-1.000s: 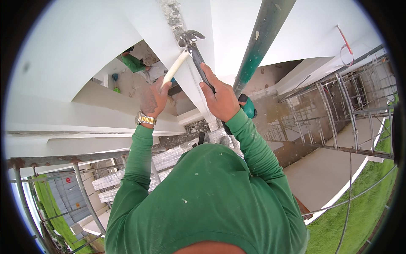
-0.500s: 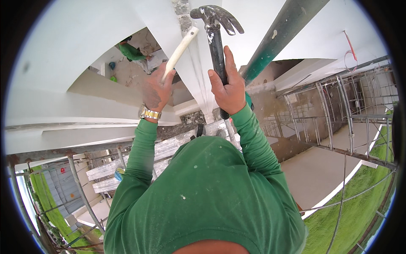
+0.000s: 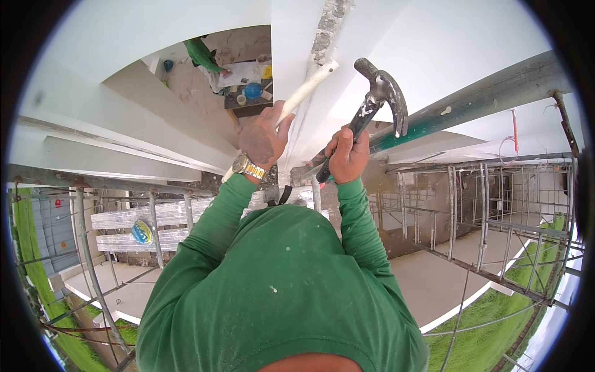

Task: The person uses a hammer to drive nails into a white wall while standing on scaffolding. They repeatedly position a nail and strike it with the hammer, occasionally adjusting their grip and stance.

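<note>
My left hand [image 3: 265,139], with a metal-banded watch at its wrist, is wrapped around a cream-coloured stick-like handle [image 3: 310,87]. The stick slants up to the right and has a small hole near its upper end; its lower end shows below the wrist. In my right hand [image 3: 351,155] is a claw hammer [image 3: 385,93] with a dark, paint-splashed head, its black handle gripped low. The hammer head is raised, claw curving down to the right. Between and beyond both hands runs a white wall corner with a rough, chipped grey strip [image 3: 325,37].
A thick grey-green pipe [image 3: 483,93] crosses at the upper right. Scaffold frames [image 3: 451,204] stand on both sides, with metal planks [image 3: 139,211] at left holding a blue-yellow object [image 3: 142,232]. Through an opening below, a person in green [image 3: 203,56] works beside a table.
The view has swung, shifting the surroundings. My right fingers have curled around the hammer handle, and the hammer has tilted rightward. My left hand, still holding the stick, appears farther right.
</note>
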`<action>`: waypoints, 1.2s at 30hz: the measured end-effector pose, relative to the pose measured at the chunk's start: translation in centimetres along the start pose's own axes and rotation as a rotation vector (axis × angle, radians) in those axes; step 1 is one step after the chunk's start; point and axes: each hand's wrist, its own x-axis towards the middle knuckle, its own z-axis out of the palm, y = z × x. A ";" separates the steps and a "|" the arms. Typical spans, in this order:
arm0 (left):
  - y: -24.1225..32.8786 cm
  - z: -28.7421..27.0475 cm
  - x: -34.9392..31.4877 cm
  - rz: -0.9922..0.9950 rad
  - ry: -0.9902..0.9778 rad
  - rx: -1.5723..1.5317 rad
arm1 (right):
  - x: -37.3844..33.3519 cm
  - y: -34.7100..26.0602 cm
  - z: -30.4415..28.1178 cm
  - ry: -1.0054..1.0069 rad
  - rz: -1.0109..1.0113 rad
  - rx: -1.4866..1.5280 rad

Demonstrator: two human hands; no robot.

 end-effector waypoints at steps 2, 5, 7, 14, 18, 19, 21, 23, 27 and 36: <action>0.6 -0.1 -0.1 -0.035 -0.009 -0.049 | 0.3 2.0 0.2 0.015 -0.087 -0.109; 1.1 0.3 -0.1 -0.014 0.049 -0.105 | 0.4 6.2 -0.4 -0.065 0.052 -0.327; 0.5 0.4 -0.3 -0.062 -0.007 -0.077 | -0.1 4.4 -0.2 -0.045 0.081 -0.255; 1.3 0.2 -0.1 -0.052 -0.026 -0.131 | 0.3 4.1 -0.2 0.001 -0.082 -0.418; 1.2 0.0 -0.3 -0.067 0.001 -0.114 | 0.9 2.3 -1.0 -0.080 0.124 -0.294; 1.2 0.1 -0.3 -0.068 0.005 -0.110 | 0.7 1.9 -0.6 -0.023 0.004 -0.234; 1.5 0.1 -0.3 -0.068 0.011 -0.112 | 0.3 1.7 0.0 0.065 -0.003 -0.136; 2.1 0.3 -0.1 -0.066 0.014 -0.127 | 0.9 4.0 -0.4 0.128 -0.075 -0.357; 0.7 1.2 -0.4 -0.066 0.084 -0.195 | 1.3 1.9 -0.8 -0.267 0.143 -0.652; 0.0 2.5 -0.9 -0.136 0.074 -0.183 | -0.6 2.1 0.8 -0.084 0.005 -0.311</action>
